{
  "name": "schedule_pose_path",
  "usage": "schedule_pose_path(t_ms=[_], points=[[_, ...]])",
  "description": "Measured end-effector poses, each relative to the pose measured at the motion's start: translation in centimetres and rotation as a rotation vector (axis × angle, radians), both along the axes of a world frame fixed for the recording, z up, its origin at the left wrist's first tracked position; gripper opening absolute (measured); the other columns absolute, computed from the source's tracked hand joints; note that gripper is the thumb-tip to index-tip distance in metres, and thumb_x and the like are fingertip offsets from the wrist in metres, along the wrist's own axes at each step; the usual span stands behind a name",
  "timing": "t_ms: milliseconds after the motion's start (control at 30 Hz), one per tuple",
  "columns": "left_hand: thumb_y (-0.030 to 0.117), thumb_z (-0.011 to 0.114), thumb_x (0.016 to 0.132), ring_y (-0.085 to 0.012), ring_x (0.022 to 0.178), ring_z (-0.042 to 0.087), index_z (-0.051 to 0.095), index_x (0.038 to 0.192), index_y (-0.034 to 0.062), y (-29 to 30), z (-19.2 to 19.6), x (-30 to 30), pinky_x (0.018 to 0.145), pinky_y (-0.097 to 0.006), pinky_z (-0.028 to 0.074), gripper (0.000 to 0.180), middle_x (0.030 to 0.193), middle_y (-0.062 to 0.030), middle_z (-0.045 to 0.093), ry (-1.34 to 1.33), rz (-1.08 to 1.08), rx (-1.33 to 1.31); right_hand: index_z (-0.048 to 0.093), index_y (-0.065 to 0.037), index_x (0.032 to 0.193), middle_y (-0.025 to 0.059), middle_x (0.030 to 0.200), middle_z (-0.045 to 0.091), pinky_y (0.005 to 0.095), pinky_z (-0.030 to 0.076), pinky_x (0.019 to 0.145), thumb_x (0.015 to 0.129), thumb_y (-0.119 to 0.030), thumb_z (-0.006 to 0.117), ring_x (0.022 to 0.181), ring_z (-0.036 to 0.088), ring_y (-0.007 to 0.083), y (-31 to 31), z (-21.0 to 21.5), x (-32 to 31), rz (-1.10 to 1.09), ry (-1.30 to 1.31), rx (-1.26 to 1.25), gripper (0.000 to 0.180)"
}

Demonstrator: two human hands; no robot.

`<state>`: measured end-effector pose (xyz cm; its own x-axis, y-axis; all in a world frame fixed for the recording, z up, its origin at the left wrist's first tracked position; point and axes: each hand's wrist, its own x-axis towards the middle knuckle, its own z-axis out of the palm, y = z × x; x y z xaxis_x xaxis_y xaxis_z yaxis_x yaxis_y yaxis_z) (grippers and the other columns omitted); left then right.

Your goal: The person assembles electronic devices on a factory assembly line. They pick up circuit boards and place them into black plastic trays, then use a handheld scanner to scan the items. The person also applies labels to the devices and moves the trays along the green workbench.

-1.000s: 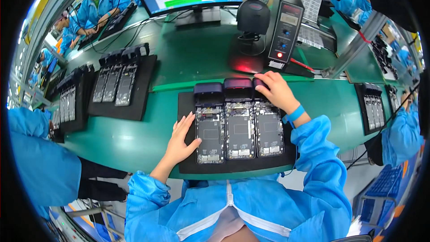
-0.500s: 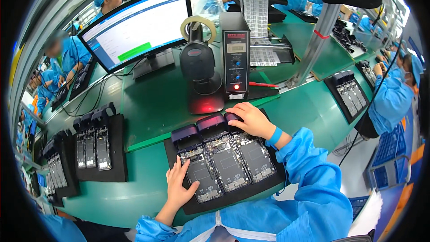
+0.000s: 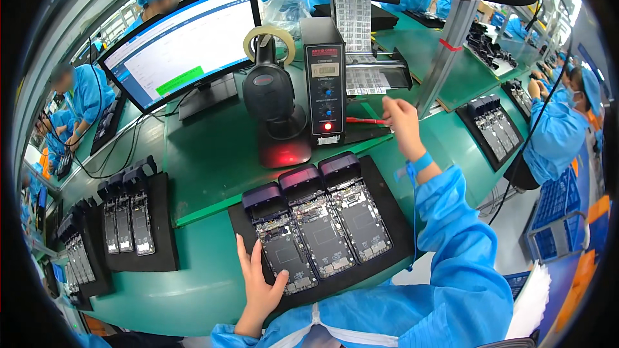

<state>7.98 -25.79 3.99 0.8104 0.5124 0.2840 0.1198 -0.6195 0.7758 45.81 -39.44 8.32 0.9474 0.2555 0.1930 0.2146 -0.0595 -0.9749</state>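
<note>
Three opened phones lie side by side on a black foam pad: a left phone, a middle phone and a right phone. Their circuit boards show, and dark purple-black blocks stand at their far ends. My left hand is open at the left phone, with its thumb on the lower part and fingers along the left edge. My right hand, wearing a blue wrist strap, is raised beyond the pad near the label dispenser. Its fingers are half curled and apart, with nothing visible in them.
A black scanner on a stand glows red beside the dispenser, which carries a label strip. A monitor stands far left. More phone pads lie left and right. A red pen lies behind the pad. Co-workers sit around.
My right hand has left the block above the right phone and moved up and right toward the label strip. My left hand has stayed by the left phone.
</note>
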Motion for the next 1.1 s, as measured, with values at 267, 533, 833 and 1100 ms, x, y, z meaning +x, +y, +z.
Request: schedule_pose_path(t_ms=[267,533,833,1100], points=[[0.016,0.058,0.071,-0.0263,0.124,0.026,0.018,0.135,0.0086,0.8,-1.4,0.1,0.094,-0.035,0.031,0.076,0.138,-0.0101,0.024,-0.488,0.092,-0.957,0.061,0.0,0.08,0.0025,0.061,0.052,0.0235,0.035,0.044,0.076,-0.037,0.062,0.05,0.046,0.01,1.8,1.3,0.9,-0.024,0.172,0.132,0.037],[-0.011,0.054,0.065,-0.0222,0.102,0.051,0.027,0.125,-0.0023,0.4,-2.1,1.0,0.089,-0.034,0.04,0.066,0.11,-0.0132,0.051,-0.164,-0.006,-1.191,0.059,-0.001,0.072,0.002,0.059,0.051,0.024,0.036,0.046,0.075,-0.033,0.063,0.05,0.044,0.0093,2.0,0.8,1.3,-0.041,0.147,0.225,0.033],[-0.005,0.056,0.06,-0.0319,0.098,0.053,0.04,0.118,0.0007,1.9,-2.2,-0.7,0.087,-0.045,0.042,0.061,0.113,-0.0198,0.05,-0.421,-0.022,-1.507,0.06,-0.003,0.08,-0.0004,0.058,0.05,0.0225,0.03,0.042,0.075,-0.032,0.065,0.048,0.041,0.0071,2.3,0.4,1.8,-0.149,0.174,0.175,0.03],[0.014,0.063,0.073,-0.0339,0.114,0.042,0.038,0.122,0.0018,2.1,-1.6,-1.2,0.096,-0.047,0.033,0.056,0.127,-0.0249,0.036,-0.655,-0.393,-1.714,0.059,-0.004,0.082,-0.0044,0.056,0.042,0.0183,0.023,0.034,0.076,-0.031,0.064,0.043,0.035,0.0035,2.0,-0.5,3.0,-0.141,0.212,0.225,0.028]])
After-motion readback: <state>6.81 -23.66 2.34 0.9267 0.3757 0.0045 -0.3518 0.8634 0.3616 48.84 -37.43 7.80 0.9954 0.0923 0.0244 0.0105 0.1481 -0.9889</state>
